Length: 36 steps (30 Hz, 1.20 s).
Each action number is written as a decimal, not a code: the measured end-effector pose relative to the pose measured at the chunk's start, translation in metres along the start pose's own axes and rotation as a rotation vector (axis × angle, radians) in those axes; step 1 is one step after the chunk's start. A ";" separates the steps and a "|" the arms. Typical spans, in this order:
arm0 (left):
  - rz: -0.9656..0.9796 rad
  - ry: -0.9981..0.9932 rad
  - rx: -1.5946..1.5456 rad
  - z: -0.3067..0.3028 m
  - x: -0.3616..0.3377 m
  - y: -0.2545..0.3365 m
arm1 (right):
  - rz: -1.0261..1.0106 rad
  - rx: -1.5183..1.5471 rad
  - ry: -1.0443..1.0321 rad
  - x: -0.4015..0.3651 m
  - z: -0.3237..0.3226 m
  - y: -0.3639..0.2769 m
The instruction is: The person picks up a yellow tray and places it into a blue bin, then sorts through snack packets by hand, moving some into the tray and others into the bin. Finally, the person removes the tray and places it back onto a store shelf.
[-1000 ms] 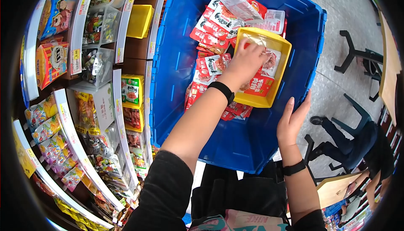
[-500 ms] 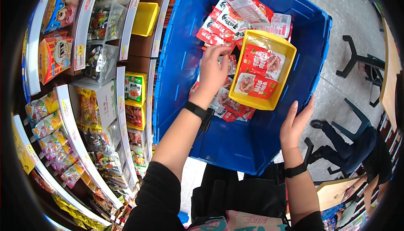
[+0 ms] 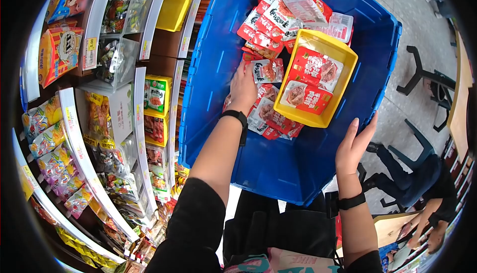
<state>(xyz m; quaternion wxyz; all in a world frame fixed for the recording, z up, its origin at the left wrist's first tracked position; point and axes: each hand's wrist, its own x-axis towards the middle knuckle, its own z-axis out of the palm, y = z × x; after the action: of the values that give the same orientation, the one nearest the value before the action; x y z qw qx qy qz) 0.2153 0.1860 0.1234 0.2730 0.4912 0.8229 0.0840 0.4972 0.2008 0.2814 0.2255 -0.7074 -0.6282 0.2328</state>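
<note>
A large blue plastic bin [image 3: 268, 173] is in front of me, holding a loose pile of red-and-white snack packets [image 3: 271, 29]. On top of that pile, tilted, lies a yellow tray [image 3: 304, 116] with two red-and-white packets [image 3: 312, 66] inside. My left hand [image 3: 243, 91] is inside the bin, left of the tray, its fingers closed at the edge of one small packet [image 3: 268, 70]; the fingertips are partly hidden. My right hand [image 3: 354, 148] grips the bin's near right rim, thumb on the inner side and fingers along the outside.
Store shelves on the left carry bagged snacks [image 3: 60, 49], clear bins [image 3: 117, 59], a yellow tray [image 3: 173, 10] and yellow trays of packets [image 3: 156, 101]. At right are a chair [image 3: 417, 146], a wooden tabletop [image 3: 462, 94] and a seated person [image 3: 412, 176].
My left hand has moved down and slightly left, and a small packet now shows at its fingers. The bin has shifted slightly right in view. My right hand stays on the rim.
</note>
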 end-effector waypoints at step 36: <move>0.511 -0.282 0.430 0.028 -0.003 -0.019 | 0.018 0.051 0.002 0.002 0.001 0.006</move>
<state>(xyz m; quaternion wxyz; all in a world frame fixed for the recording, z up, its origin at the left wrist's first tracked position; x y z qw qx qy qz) 0.2166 0.1702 0.0935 0.2444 0.7339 0.6268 -0.0940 0.5013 0.2019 0.2764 0.2419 -0.7072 -0.6154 0.2500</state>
